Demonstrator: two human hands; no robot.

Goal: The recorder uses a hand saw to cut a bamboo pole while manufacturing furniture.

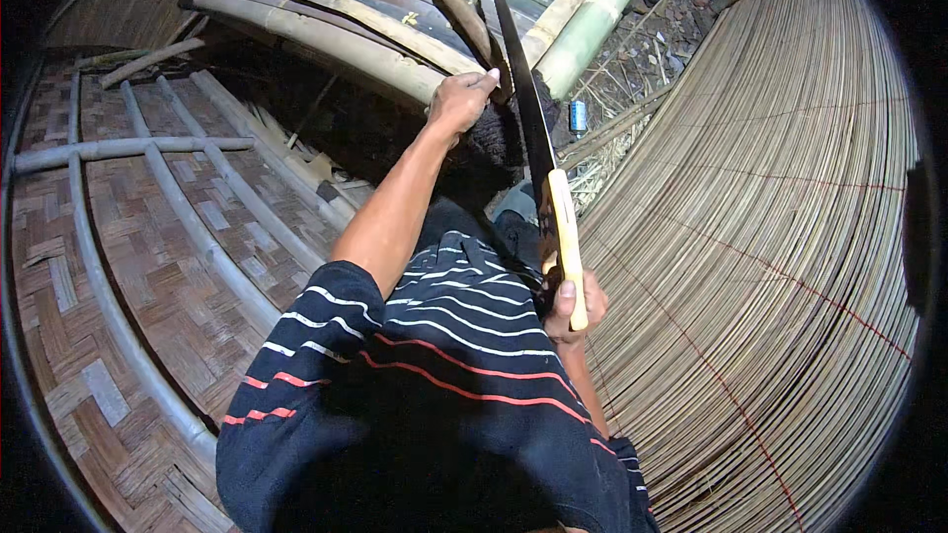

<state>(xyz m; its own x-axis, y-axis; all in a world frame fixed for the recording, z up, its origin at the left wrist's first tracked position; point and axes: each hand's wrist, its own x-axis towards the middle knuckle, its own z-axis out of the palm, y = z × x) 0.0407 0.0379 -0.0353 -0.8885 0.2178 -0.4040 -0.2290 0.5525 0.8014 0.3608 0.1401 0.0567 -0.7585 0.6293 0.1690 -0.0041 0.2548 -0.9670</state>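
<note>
My right hand (576, 308) grips the pale yellow handle of a handsaw (530, 104). The long dark blade points up and away, narrowing to a tip above the slatted bamboo platform. Ahead and to the left, my left hand (462, 104) is closed at the lower end of a worn wooden handle. This belongs to what looks like a claw hammer (459, 12), its dark head curving to a point over the platform. Between that hand and the blade is a dark brown piece whose kind I cannot make out. The fingers partly hide the handle's end.
A bamboo-slat platform (326, 35) with thick pole edges stands ahead. At left leans a woven bamboo panel (128, 276) with pole ribs. A large screen of thin sticks tied with red cord (750, 237) rises at right. A blue can (578, 116) sits among ground debris.
</note>
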